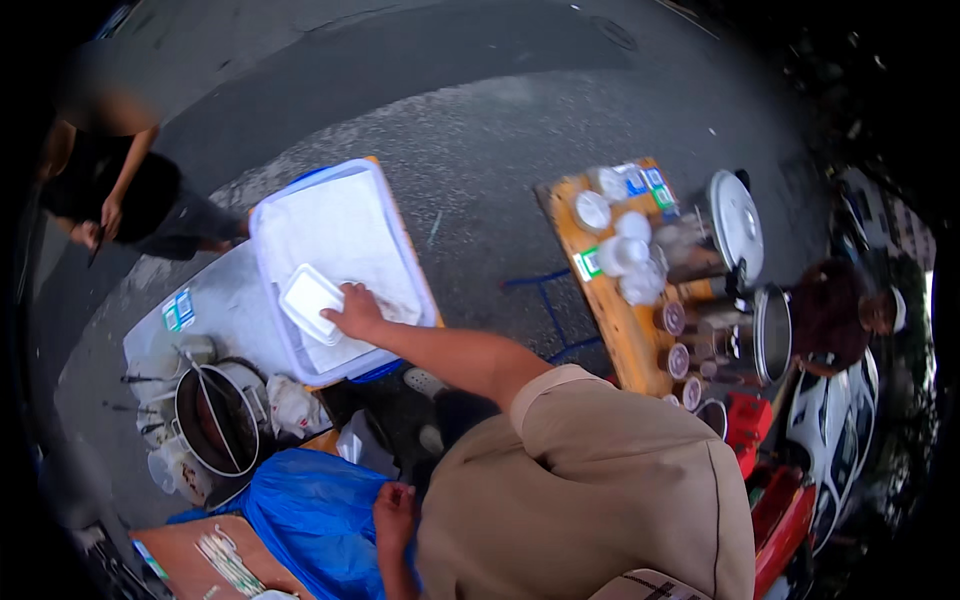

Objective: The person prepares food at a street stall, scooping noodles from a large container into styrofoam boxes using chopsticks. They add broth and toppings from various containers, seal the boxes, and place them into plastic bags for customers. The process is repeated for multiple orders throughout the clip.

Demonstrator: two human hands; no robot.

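Note:
My right hand (357,314) reaches across to a white takeaway box (312,298), its fingers closed on the box's right edge. The box looks like lidded foam and lies slightly turned on a white sheet (335,220) inside a pale plastic tray (262,255). My left hand (394,508) is low by my body with its fingers curled; I see nothing in it. Beside it lies a crumpled blue plastic bag (310,505).
A divided pot (182,432) stands left, near a white bag (292,405). Skewers (228,562) lie on a brown board (165,550). The right-hand wooden table (565,215) holds cups (632,250) and large metal pots (772,335). One person (120,195) stands far left, another (840,310) right.

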